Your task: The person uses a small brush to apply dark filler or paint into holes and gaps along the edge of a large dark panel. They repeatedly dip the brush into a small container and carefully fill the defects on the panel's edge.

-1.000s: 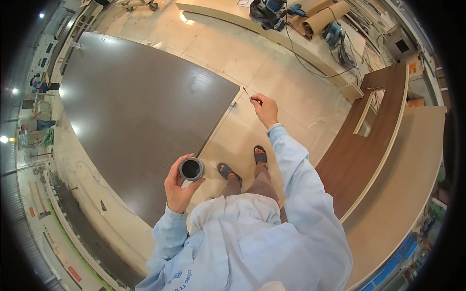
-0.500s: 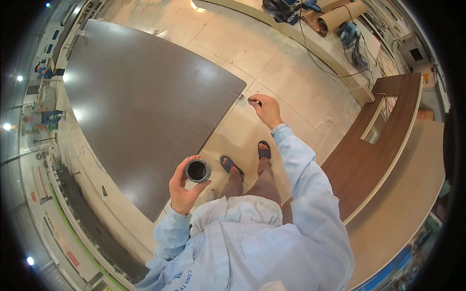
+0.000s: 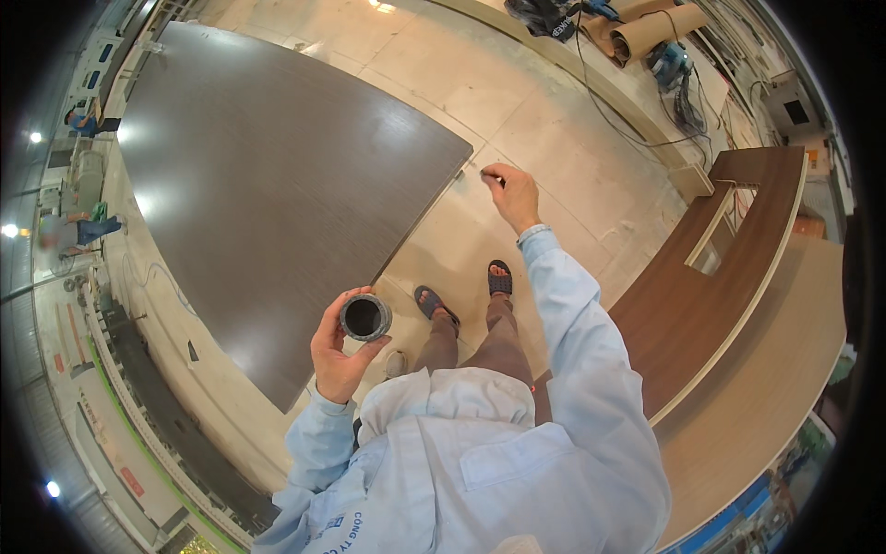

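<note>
My left hand (image 3: 336, 367) is wrapped round a small dark round cup (image 3: 385, 322), its open top facing up and its inside dark. Fingers pinched together, my right hand (image 3: 516, 200) is held out beyond the near right corner of a large dark-brown wood-grain panel (image 3: 286, 185). Something small and dark seems to be at its fingertips, too small to name. A little gap separates those fingertips from the panel's edge. The cup is in front of the panel's near edge.
To my right stand a reddish-brown panel (image 3: 664, 305) with a rectangular cutout and a pale board (image 3: 766, 388). A ledge at the back holds a brown paper roll (image 3: 660, 35), a blue power tool (image 3: 672, 65) and cables. Two people are far off at left.
My right hand has shifted slightly up, with the fingers still pinched near the panel's corner. My left hand and the cup have moved a little left and up in the view.
</note>
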Available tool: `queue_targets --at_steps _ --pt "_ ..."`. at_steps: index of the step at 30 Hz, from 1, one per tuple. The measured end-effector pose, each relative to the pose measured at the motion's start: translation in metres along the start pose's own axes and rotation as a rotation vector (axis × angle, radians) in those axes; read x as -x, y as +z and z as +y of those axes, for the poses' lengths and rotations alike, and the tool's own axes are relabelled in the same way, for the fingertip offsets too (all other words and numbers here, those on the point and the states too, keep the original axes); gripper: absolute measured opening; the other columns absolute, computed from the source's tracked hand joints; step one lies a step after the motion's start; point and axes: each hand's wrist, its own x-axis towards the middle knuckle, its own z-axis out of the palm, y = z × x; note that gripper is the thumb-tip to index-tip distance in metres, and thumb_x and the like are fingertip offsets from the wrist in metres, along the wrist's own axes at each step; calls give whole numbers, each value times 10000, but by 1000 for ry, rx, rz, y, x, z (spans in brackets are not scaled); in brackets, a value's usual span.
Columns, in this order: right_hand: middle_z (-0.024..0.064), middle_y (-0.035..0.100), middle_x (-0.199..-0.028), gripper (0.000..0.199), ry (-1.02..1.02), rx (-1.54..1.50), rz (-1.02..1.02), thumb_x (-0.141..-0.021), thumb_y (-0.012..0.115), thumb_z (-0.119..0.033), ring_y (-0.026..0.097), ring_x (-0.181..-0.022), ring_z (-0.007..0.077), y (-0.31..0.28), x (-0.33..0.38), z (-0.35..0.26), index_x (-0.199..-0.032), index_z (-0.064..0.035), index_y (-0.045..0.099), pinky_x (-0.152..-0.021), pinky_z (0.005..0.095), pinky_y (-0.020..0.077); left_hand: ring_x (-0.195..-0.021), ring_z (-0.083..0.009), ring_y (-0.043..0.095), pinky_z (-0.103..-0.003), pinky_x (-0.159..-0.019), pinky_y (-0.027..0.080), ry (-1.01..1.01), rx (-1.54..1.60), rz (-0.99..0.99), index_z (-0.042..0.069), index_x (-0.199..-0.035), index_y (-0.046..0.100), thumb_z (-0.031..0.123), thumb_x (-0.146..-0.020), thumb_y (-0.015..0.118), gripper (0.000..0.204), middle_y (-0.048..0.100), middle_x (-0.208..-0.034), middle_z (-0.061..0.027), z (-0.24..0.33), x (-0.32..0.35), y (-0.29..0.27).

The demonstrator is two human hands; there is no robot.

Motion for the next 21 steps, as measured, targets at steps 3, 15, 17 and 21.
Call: queue_targets --at_steps 3,15,17,21 --pt "93 772 -903 96 116 -12 22 -896 746 -173 721 -771 298 -5 -14 6 -950 -105 789 -704 388 547 -1301 -228 622 -373 -1091 515 1 2 2 18 -1477 517 -52 -751 868 810 611 -1470 -160 0 0 -1" --pt "86 779 -966 101 16 -76 -104 -904 732 -151 727 -824 295 10 34 -14 -975 -100 781 -732 393 563 -1319 -231 611 -379 -1107 504 -8 11 41 8 -1478 512 -54 -746 869 816 606 -1474 -164 -1 5 -4" --pt "85 779 -977 100 66 -61 -76 -906 728 -147 728 -837 295 12 34 -14 -976 -97 780 -744 395 566 -1320 -231 610 -378 -1109 501 -3 8 43 8 -1479 512 -54 -747 868 816 603 -1477 -165 -1 5 -4" --pt "89 778 -977 101 -48 -21 -211 -909 727 -147 730 -813 288 22 48 -19 -974 -93 783 -732 392 568 -1316 -231 610 -377 -1112 496 9 12 37 9 -1481 510 -61 -750 860 813 602 -1477 -165 -1 6 -7"
